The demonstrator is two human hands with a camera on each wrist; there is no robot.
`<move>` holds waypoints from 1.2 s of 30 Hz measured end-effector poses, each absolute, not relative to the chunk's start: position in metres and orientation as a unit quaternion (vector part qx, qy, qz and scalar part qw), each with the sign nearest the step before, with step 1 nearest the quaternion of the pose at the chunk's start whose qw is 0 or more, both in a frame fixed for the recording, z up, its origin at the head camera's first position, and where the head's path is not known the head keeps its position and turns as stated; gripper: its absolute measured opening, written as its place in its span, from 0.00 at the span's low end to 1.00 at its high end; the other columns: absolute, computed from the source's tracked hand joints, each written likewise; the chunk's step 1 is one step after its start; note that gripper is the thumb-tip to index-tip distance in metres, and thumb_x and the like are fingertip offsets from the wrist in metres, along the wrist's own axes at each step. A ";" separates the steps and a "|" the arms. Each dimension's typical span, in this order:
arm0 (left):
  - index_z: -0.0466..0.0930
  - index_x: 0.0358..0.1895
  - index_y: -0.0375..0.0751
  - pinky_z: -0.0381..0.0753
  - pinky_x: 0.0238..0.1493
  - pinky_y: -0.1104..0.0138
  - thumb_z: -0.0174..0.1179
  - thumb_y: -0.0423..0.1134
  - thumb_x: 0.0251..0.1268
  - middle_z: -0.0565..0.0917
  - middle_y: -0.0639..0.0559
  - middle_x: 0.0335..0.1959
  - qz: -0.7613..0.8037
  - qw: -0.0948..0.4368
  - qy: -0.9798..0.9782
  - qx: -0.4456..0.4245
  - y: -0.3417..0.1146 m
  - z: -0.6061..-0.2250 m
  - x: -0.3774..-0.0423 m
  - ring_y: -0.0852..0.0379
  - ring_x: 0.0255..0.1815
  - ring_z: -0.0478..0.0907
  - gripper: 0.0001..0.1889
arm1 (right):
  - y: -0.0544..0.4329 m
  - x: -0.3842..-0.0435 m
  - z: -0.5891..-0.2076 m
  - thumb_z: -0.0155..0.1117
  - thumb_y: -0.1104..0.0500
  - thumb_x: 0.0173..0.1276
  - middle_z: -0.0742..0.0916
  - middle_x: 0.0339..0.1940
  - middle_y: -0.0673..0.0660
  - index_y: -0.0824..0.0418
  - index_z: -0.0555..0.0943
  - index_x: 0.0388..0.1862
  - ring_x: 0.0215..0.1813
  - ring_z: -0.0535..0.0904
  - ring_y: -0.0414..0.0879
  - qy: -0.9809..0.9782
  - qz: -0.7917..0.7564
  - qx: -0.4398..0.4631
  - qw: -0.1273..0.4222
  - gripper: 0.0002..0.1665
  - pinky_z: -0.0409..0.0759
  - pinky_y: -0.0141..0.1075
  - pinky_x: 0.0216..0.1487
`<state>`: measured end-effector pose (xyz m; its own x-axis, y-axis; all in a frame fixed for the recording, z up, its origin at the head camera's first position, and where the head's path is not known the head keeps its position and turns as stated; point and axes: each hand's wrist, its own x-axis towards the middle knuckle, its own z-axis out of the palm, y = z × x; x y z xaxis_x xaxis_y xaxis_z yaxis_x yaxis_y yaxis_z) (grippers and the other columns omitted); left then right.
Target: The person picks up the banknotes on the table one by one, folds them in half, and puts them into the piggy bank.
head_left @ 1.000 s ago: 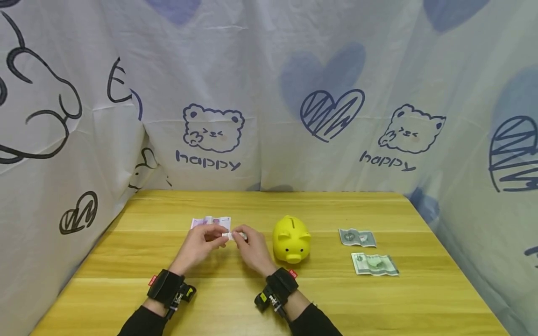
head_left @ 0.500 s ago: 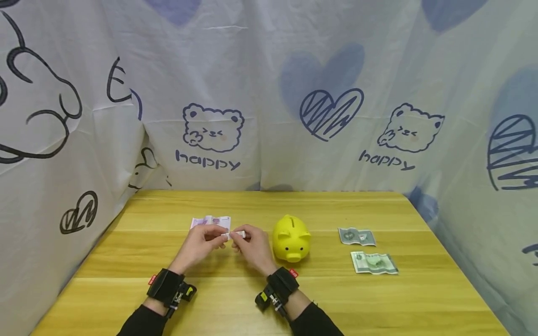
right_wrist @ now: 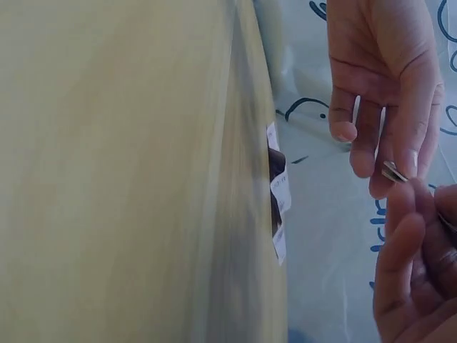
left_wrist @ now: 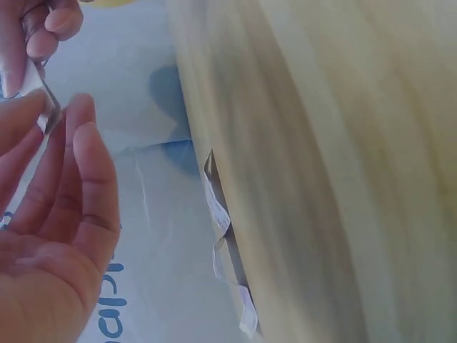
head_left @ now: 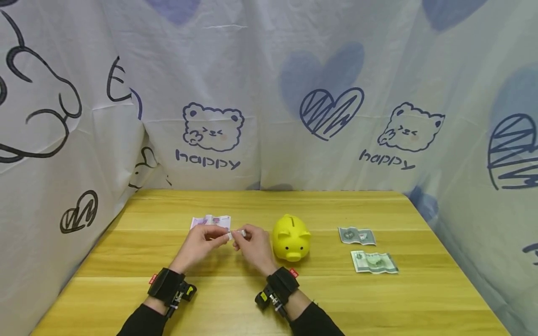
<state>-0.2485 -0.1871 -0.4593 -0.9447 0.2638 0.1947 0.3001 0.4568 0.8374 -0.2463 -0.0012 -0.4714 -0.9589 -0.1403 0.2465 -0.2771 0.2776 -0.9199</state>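
A yellow piggy bank (head_left: 291, 238) stands on the wooden table (head_left: 269, 298), snout toward the near edge, slot on top. A purple banknote (head_left: 211, 221) lies flat to its left, near the middle of the table; the wrist views show this note (left_wrist: 227, 243) (right_wrist: 278, 191) edge-on. Two green banknotes lie to the right of the piggy bank, well apart from it: one (head_left: 357, 236) farther back, the other (head_left: 374, 262) just in front of it. A white cloth (head_left: 269, 93) printed with bears, hearts and "happy" hangs behind and beside the table.
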 end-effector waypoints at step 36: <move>0.89 0.41 0.43 0.83 0.41 0.69 0.70 0.40 0.59 0.88 0.49 0.39 -0.510 0.025 -0.840 -0.182 -0.180 -0.456 -0.245 0.57 0.40 0.84 0.09 | 0.006 -0.250 -0.466 0.66 0.57 0.69 0.86 0.24 0.62 0.64 0.86 0.36 0.22 0.80 0.43 -0.748 0.651 0.129 0.027 0.10 0.84 0.54 0.34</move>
